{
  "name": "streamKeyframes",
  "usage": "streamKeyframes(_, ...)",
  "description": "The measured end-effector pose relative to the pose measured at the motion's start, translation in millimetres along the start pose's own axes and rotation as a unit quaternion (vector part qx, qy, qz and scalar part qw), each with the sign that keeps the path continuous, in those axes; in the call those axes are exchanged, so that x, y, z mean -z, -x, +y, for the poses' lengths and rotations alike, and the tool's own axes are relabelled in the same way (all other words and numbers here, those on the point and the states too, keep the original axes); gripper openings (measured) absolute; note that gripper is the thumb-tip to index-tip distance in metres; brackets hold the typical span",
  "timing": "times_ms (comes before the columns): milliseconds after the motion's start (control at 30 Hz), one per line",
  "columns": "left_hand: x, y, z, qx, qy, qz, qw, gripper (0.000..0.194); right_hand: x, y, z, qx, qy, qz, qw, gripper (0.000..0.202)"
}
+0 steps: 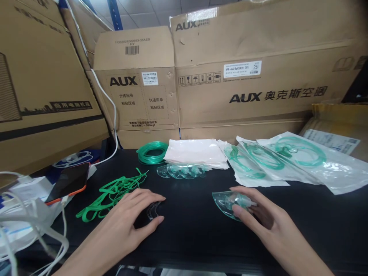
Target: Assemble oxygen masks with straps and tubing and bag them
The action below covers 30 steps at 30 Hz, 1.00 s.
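My right hand [258,212] holds a clear, green-tinted oxygen mask [222,205] just above the black table, thumb in front and fingers behind its connector. My left hand [140,214] rests low over the table, thumb and fingers apart, curved around a few thin, clear or shiny curved strips [153,210]. I cannot tell whether it touches them. Left of that hand lies a tangle of green elastic straps [110,195]. Ahead sits a row of more oxygen masks [184,171], with a coil of green tubing [153,152] behind it to the left.
White bags [197,151] lie stacked behind the masks. Several bags with green tubing [266,157] spread to the right. A phone [70,182] and white cables [54,237] crowd the left side. Large cardboard boxes [207,99] wall off the back of the table [189,241].
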<state>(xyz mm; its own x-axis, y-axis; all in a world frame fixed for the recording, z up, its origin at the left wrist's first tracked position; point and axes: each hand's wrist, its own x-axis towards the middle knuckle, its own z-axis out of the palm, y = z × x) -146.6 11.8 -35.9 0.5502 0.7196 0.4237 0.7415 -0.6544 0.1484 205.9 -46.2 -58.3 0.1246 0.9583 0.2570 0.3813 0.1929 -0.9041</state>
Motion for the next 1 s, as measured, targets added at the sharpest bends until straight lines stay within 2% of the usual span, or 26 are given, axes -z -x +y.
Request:
streamKeyframes(200,-0.4,12,-12,0.014,0.000,-0.001,1.000,0.039,-1,1,-6,0.011,0.001,0.015,1.000,0.042)
streamKeyframes(333,-0.5,7,-7,0.018,0.004,-0.004,1.000,0.042,-1,1,-4,0.002,0.001,0.000,1.000,0.042)
streamKeyframes(433,2.3,-16,6,0.020,0.015,0.002,1.000,0.036,-2,1,0,0.004,0.009,0.005,1.000,0.041)
streamKeyframes(533,5.4,-51,19,0.013,0.026,0.011,1.000,0.031,-3,-5,0,0.020,0.022,0.001,1.000,0.040)
streamKeyframes(633,4.1,-88,25,-0.022,0.031,0.012,0.999,0.033,0,-20,-9,0.067,0.026,0.006,0.997,0.035)
streamKeyframes(733,-4.0,-117,22,-0.053,0.036,0.000,0.998,0.037,5,-43,-21,0.139,0.066,0.018,0.988,0.032)
streamKeyframes(867,-18.4,-137,11,-0.078,0.057,-0.026,0.995,0.031,9,-78,-31,0.185,0.131,-0.011,0.974,0.032)
streamKeyframes(1000,-25.3,-141,2,-0.085,0.087,-0.034,0.992,0.029,7,-102,-32,0.208,0.205,-0.052,0.955,0.037)
